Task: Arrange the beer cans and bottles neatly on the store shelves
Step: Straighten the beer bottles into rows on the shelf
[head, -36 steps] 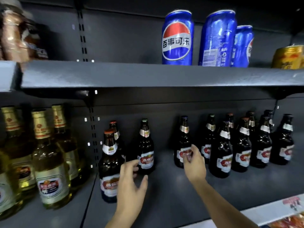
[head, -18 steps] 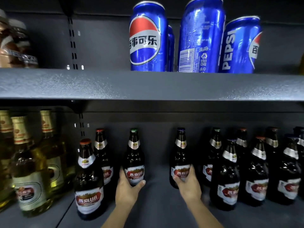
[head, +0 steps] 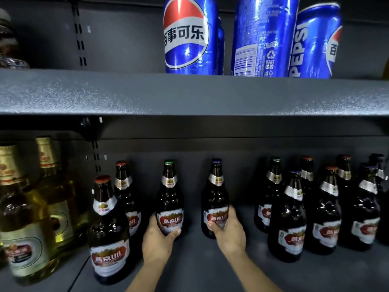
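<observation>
Dim store light from above and in front, bright sheen on the upper shelf (head: 147, 91) edge, glare streaks on the blue cans (head: 265, 34), deep shadow under that shelf, soft overall focus, blurred pale bottles (head: 25, 228) at left, wide-angle bending at the edges

A shop: grey metal shelves (head: 189, 95) stocked with beer bottles (head: 292, 218) and cola cans (head: 187, 39).

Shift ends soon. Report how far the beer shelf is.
Done: dark bottles at right stand grouped in rows. In hand: left hand grips the green-capped bottle, right hand the blue-capped bottle, both apart from the rows. Left: close those gaps and line up the red-capped pair.
</observation>
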Demonstrator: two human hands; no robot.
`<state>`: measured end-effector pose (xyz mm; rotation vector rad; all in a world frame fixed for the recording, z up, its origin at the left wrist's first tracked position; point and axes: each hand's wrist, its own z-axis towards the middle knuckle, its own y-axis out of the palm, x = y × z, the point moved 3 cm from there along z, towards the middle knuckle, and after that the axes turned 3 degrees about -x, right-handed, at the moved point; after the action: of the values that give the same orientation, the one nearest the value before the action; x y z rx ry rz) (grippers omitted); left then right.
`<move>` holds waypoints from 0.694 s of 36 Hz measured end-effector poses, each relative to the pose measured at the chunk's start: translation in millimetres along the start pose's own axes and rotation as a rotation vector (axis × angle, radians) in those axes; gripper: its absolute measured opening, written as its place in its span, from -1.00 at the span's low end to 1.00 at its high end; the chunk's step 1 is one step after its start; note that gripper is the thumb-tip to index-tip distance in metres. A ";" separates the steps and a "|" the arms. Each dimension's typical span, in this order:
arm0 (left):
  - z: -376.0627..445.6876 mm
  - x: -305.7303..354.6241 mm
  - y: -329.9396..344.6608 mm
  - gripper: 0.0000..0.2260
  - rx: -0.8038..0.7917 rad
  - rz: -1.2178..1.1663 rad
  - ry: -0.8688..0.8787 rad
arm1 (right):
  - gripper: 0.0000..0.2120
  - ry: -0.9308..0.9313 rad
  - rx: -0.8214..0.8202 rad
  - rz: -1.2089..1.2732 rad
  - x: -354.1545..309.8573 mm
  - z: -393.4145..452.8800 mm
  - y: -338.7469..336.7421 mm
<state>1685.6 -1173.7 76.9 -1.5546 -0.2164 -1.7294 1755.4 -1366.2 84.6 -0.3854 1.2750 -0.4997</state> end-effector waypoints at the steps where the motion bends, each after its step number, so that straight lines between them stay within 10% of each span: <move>1: -0.3 0.1 0.2 -0.33 -0.002 -0.005 -0.003 | -0.27 -0.011 -0.012 -0.012 -0.9 -0.9 0.3; 4: -1.8 -0.2 0.9 -0.30 -0.016 -0.019 -0.016 | -0.25 -0.075 0.026 -0.051 -10.7 -10.0 -7.0; 8: -8.3 8.0 -0.5 -0.17 0.043 -0.039 -0.023 | -0.58 -0.395 0.505 0.128 -37.9 -42.4 -55.8; 13: -32.7 36.9 -12.2 -0.49 0.272 -0.020 0.092 | -0.45 -0.355 0.904 0.233 -11.0 -49.3 -129.4; 20: -56.5 61.3 8.9 -0.66 0.157 -0.110 0.248 | -0.04 0.045 0.260 0.303 50.7 -23.3 -139.8; 25: -72.7 65.7 26.0 -0.61 -0.148 -0.157 0.277 | -0.18 0.108 0.222 0.136 48.5 -26.4 -149.2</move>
<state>1650.2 -1262.9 109.4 -1.4105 -0.0735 -2.1029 1719.1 -1517.2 118.9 -0.0856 1.3237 -0.5458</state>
